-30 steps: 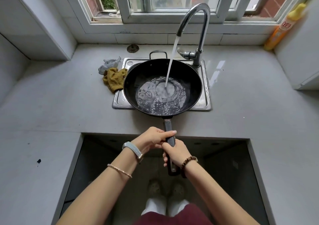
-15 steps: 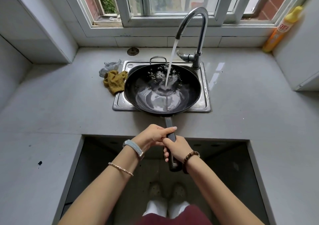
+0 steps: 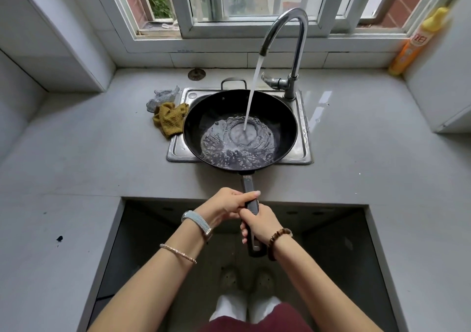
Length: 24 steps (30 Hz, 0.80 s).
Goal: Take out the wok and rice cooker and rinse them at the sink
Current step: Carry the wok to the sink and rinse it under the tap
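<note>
**Fig.** Counts: 1 wok (image 3: 201,120), 1 sink (image 3: 175,151), 1 tap (image 3: 295,36), 2 hands; also 1 cloth (image 3: 169,120), 1 scourer (image 3: 163,98), 1 bottle (image 3: 413,43).

**Wok:** black, round, shallow, w/ long dark handle (image 3: 248,184) pointing near and a small loop handle (image 3: 234,82) at the far rim. It sits over the sink, approx. level, hiding most of the basin. Water stream (image 3: 252,97) from the tap lands near the wok's centre; a frothy pool covers the bottom & near side.

**Grip:** both hands wrapped round the long handle. Left hand (image 3: 224,205) is farther along, fingers curled over it; right hand (image 3: 260,223) is just nearer, touching the left.

**Surroundings:** yellow cloth at the sink's left edge, just beside the wok rim; scourer just far of the cloth. Bottle leans in the far-right corner. Tap base stands at the sink's far-right rim, its neck arching over the wok. Handle end hangs over a cut-out (image 3: 331,242) in the counter (image 3: 102,166).
</note>
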{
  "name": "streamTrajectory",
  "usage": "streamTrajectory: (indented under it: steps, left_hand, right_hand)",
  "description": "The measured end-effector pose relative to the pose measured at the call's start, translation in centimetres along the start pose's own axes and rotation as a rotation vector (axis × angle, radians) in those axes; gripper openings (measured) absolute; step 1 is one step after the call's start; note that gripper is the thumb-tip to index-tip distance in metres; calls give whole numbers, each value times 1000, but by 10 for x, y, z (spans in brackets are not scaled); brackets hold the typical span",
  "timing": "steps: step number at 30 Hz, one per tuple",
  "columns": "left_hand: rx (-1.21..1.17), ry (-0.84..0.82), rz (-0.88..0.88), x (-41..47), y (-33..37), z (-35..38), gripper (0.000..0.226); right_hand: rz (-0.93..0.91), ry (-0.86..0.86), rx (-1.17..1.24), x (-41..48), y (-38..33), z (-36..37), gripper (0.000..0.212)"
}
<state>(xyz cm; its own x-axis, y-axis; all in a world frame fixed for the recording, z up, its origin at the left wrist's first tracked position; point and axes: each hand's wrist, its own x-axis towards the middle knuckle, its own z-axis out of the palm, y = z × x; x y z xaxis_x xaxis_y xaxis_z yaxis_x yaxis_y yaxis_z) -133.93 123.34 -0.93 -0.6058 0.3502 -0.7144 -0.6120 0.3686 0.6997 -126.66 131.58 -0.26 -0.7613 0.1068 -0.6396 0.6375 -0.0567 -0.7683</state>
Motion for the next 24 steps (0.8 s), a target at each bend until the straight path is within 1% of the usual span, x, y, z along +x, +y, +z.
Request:
streamTrajectory:
  steps: [5, 8, 12, 15, 20, 24]
  left_hand:
    - [17, 46, 15, -3, 19, -2, 40]
    - [-17, 66, 15, -4, 27, -2, 44]
    - [0, 43, 16, -4, 28, -2, 39]
    - [8, 3, 3, -1, 17, -2, 34]
    - [-1, -25, -12, -1, -3, 0, 35]
    - [3, -21, 3, -3, -2, 1, 36]
  right_hand:
    - [1, -2, 51, 8, -21, -1, 11]
    - [10, -7, 70, 11, -28, -2, 12]
    - [25, -18, 94, 9, -28, -3, 11]
    - [35, -20, 67, 6, -18, -3, 8]
    - [18, -15, 5, -1, 5, 0, 7]
    - [2, -2, -20, -4, 2, 1, 10]
